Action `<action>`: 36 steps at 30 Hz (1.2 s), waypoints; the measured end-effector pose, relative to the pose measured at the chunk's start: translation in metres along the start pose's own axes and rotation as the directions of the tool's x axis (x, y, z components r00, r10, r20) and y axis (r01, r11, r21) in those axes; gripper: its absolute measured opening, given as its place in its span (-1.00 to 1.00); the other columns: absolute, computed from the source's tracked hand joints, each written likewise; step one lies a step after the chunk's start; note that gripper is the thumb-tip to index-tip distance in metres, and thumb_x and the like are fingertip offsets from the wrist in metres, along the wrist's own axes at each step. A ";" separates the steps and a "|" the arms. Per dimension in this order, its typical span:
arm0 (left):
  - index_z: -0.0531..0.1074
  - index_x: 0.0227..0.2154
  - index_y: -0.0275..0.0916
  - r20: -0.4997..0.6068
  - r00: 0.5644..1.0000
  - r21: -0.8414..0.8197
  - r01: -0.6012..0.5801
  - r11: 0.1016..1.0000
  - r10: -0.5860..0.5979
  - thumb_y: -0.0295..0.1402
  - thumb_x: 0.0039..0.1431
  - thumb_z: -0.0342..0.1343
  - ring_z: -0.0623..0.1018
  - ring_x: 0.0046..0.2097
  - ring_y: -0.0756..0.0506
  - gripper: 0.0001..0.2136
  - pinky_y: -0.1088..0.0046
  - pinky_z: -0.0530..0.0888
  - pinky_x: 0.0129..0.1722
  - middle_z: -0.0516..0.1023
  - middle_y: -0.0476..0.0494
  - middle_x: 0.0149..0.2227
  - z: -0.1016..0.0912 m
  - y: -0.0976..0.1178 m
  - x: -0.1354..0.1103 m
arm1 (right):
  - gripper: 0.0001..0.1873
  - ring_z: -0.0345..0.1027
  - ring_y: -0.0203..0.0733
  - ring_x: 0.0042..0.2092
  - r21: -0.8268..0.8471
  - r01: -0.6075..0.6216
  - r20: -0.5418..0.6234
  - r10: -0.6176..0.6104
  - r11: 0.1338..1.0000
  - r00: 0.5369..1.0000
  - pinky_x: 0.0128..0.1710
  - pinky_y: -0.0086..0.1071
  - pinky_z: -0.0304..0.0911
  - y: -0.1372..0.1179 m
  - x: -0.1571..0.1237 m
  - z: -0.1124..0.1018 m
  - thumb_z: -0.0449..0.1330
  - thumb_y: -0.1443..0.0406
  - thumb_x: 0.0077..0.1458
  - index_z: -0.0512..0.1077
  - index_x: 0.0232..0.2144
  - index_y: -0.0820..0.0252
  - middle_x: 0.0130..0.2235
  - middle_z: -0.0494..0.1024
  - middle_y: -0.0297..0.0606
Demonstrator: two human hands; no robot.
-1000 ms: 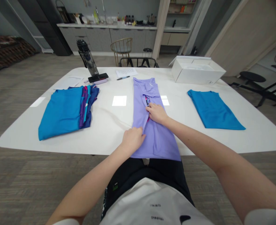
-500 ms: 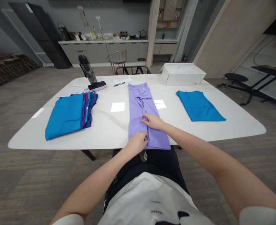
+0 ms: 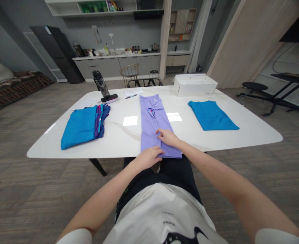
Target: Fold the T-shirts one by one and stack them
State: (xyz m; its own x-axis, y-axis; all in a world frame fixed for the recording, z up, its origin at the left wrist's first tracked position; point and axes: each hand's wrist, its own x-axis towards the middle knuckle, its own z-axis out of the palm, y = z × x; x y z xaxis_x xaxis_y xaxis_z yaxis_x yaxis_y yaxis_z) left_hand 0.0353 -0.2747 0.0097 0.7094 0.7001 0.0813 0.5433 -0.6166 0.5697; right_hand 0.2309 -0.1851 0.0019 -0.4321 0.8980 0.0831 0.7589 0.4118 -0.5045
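**Q:** Hands first: how do they sit?

**A:** Left hand (image 3: 148, 158) lies almost flat at the near end of the cloth, and the right hand (image 3: 168, 137) rests a little farther up, its fingers gently curved. Both are open, not clenched, though I can't tell whether the fingertips have caught any fabric.

**Q:** And under them?

**A:** A lavender garment (image 3: 151, 125), folded into a long strip, lies lengthwise on a white table (image 3: 50, 145), with its near end at the table's edge.

**Q:** How would it handle?

**A:** Probably light, soft and limp, with a slight slipperiness, so it could shift or crease easily. I'd take it along a folded edge, with both hands spread.

**Q:** What's hard to make out?

**A:** The hands hide the layers beneath them, and a small pink-and-dark patch (image 3: 152, 112) near the far end is too small to identify. Farther out lie a folded blue shirt (image 3: 210, 117) and a blue clothing stack (image 3: 82, 123).
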 end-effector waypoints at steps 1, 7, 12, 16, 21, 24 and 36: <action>0.54 0.04 -0.13 0.010 0.999 0.003 -0.032 0.999 0.032 -0.37 0.33 0.13 0.60 -0.06 -0.12 -0.74 0.38 0.50 0.03 0.58 -0.14 -0.04 -0.002 -0.002 0.001 | -0.77 0.43 -0.21 -0.32 -0.041 -0.010 0.014 0.010 0.999 1.000 -0.30 -0.42 0.14 0.002 -0.002 0.000 0.20 0.35 0.27 0.48 -0.02 0.12 -0.37 0.58 -0.35; 0.53 0.03 -0.21 -0.117 0.987 0.210 -0.083 0.974 0.109 -0.44 0.42 -0.05 0.56 0.09 -0.17 -0.71 0.24 0.48 0.16 0.58 -0.24 0.03 -0.012 -0.037 0.014 | -0.68 0.46 -0.08 -0.13 -0.248 0.072 -0.006 -0.076 0.966 0.997 -0.16 -0.33 0.20 0.010 -0.015 0.003 0.17 0.12 0.35 0.46 0.05 0.11 -0.09 0.57 -0.14; 0.34 0.28 -0.25 -0.157 0.981 0.356 -0.054 0.933 0.117 -0.32 0.46 -0.08 0.37 0.34 -0.25 -0.60 0.08 0.36 0.30 0.34 -0.39 0.33 0.005 -0.069 0.015 | -0.61 0.39 0.00 0.01 -0.309 0.149 -0.009 -0.160 0.939 0.987 -0.01 -0.22 0.19 0.014 -0.023 0.010 0.09 0.02 0.39 0.48 0.06 0.10 -0.05 0.49 -0.09; 0.23 0.36 -0.27 -0.162 0.986 0.402 0.038 0.915 0.030 -0.22 0.50 -0.17 0.20 0.44 -0.29 -0.52 -0.01 0.22 0.38 0.20 -0.36 0.42 0.023 -0.071 0.005 | -0.53 0.38 0.02 0.03 -0.269 0.157 0.001 -0.163 0.950 0.987 0.02 -0.19 0.19 0.016 -0.023 0.010 0.08 -0.03 0.37 0.44 0.12 0.10 -0.01 0.49 -0.07; 0.22 0.37 -0.26 -0.153 0.987 0.360 0.096 0.928 -0.042 -0.18 0.50 -0.17 0.18 0.45 -0.28 -0.50 -0.04 0.21 0.38 0.17 -0.36 0.43 0.023 -0.057 -0.002 | -0.45 0.38 0.05 0.05 -0.233 0.205 0.075 -0.192 0.951 0.979 0.04 -0.18 0.20 0.016 -0.022 0.003 0.14 -0.08 0.31 0.41 0.18 0.07 0.03 0.48 -0.06; 0.26 0.35 -0.26 -0.143 0.989 0.274 0.069 0.959 -0.030 -0.17 0.47 -0.10 0.30 0.39 -0.25 -0.51 0.05 0.27 0.36 0.27 -0.38 0.38 0.008 -0.054 -0.004 | -0.43 0.39 0.05 0.04 -0.203 0.235 0.113 -0.216 0.951 0.970 0.03 -0.19 0.21 0.017 -0.026 -0.005 0.18 -0.09 0.28 0.42 0.18 0.07 0.01 0.48 -0.06; 0.62 0.01 -0.09 0.109 0.991 -0.038 -0.071 0.997 0.075 -0.57 0.25 0.04 0.47 0.27 -0.13 -0.61 0.29 0.33 0.32 0.52 -0.18 0.22 -0.048 -0.090 -0.032 | -0.60 0.44 -0.06 0.00 -0.117 0.168 0.253 -0.134 0.979 0.958 0.04 -0.28 0.25 0.061 -0.066 -0.054 0.06 0.48 0.23 0.59 -0.07 0.05 -0.03 0.53 -0.17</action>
State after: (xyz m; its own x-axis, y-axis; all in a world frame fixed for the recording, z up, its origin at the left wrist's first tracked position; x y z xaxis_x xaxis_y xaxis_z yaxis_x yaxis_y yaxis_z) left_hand -0.0581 -0.2240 -0.0045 0.7925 0.6090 0.0343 0.4744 -0.6507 0.5929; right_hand 0.3320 -0.2112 0.0118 -0.6390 0.7659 -0.0706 0.7273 0.5718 -0.3796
